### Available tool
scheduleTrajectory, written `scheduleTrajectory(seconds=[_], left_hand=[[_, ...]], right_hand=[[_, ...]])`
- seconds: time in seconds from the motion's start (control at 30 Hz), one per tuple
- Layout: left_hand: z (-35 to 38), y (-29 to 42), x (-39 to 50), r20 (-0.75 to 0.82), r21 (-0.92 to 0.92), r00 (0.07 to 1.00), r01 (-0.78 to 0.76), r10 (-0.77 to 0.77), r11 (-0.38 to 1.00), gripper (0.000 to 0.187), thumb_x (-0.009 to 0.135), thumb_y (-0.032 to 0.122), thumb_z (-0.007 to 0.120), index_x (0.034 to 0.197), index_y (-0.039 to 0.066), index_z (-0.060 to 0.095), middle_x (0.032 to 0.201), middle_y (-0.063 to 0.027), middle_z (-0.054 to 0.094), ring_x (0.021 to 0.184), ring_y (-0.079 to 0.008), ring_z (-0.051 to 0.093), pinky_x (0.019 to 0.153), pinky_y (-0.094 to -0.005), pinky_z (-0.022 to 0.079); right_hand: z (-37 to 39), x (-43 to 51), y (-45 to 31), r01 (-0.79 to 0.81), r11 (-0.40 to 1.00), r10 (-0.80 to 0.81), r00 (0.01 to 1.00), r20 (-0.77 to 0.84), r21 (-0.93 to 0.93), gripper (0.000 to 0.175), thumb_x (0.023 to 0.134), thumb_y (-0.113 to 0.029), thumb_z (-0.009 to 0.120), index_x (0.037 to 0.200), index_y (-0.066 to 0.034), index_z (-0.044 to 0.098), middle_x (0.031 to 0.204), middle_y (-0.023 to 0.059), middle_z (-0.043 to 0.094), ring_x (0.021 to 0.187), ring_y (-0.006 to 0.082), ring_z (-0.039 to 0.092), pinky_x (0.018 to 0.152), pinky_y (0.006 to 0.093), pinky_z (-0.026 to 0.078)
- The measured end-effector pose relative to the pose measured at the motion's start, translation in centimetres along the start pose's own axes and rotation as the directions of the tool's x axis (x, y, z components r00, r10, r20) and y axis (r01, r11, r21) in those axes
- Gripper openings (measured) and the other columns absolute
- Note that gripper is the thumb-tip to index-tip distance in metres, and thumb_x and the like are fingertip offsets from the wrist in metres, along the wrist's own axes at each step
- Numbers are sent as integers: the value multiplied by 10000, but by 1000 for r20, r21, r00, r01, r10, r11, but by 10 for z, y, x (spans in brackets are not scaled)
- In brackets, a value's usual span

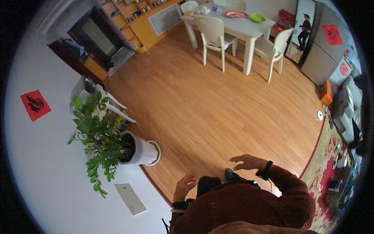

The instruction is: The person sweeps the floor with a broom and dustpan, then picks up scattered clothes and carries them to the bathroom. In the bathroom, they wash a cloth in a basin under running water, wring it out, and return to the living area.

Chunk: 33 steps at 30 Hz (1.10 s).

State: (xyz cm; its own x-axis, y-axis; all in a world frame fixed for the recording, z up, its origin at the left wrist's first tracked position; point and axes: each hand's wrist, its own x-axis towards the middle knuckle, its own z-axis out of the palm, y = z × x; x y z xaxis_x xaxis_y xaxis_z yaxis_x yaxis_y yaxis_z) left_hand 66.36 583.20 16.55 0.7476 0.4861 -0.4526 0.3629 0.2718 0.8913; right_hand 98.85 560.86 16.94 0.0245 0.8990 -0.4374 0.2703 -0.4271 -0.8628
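My left hand [184,187] hangs low at the bottom centre, beside my dark trouser leg, with its fingers apart and nothing in it. To the right, my right hand [247,162] reaches out over the wood floor [204,117], fingers spread and holding nothing. Both wrists wear dark bands, and a cable runs from the right one. The tip of a dark shoe [230,174] shows below my right hand. A leafy green plant [96,125] in a white pot [143,152] stands left of my left hand, near the wall.
A white dining table [210,20] with chairs [210,32] stands at the far side, bearing a red tray [236,14] and a green dish [257,18]. A refrigerator [324,46] and mirror [304,32] are at upper right. A patterned rug [324,163] and cluttered sofa [347,117] lie right.
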Motion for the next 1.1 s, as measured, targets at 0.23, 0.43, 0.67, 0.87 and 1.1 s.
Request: scheduleTrajectory(seconds=[0.23, 0.43, 0.67, 0.87, 1.1], left_hand=[[-101, 18, 140, -232, -257, 950, 146, -208, 955, 602, 891, 169, 730, 1392, -49, 478, 1244, -140, 634, 1055, -179, 616, 931, -330, 511], [-183, 105, 301, -304, -144, 950, -121, 72, 982, 595, 859, 122, 729, 1386, -29, 498, 1254, -123, 621, 1101, -189, 597, 951, -333, 497], [-259, 226, 481, -46, -167, 993, -116, 110, 979, 607, 843, 127, 747, 1390, 20, 507, 1251, -91, 612, 1107, -197, 588, 901, -319, 514], [-343, 276, 608, -70, -166, 994, -91, 81, 982, 624, 853, 104, 735, 1416, 21, 480, 1281, -111, 605, 1129, -205, 580, 896, -332, 532], [-481, 358, 679, -229, -204, 973, -76, 28, 976, 670, 880, 92, 709, 1470, 33, 398, 1363, -112, 558, 1216, -237, 559, 981, -371, 498]], right_hand=[[-90, 204, -96, 119, 987, -63, 903, 425, -107, 592, 957, -401, 618, 1460, -137, 450, 1514, 132, 420, 1396, 323, 391, 1144, 494, 343], [-183, 308, -154, 78, 997, -77, 902, 425, 16, 528, 982, -371, 581, 1448, -146, 476, 1475, 123, 477, 1339, 305, 474, 1118, 479, 383], [-292, 418, -164, -188, 972, 164, 972, 168, 138, 536, 943, -332, 656, 1412, -110, 521, 1412, 114, 549, 1304, 253, 507, 1081, 400, 418], [-398, 584, -182, -160, 977, 133, 975, 180, 144, 540, 944, -259, 667, 1421, -75, 495, 1415, 130, 543, 1317, 239, 493, 1070, 398, 426], [-487, 853, -305, 75, 997, -51, 890, 453, -36, 577, 955, -313, 631, 1451, -80, 453, 1462, 154, 488, 1353, 305, 452, 1125, 442, 359]])
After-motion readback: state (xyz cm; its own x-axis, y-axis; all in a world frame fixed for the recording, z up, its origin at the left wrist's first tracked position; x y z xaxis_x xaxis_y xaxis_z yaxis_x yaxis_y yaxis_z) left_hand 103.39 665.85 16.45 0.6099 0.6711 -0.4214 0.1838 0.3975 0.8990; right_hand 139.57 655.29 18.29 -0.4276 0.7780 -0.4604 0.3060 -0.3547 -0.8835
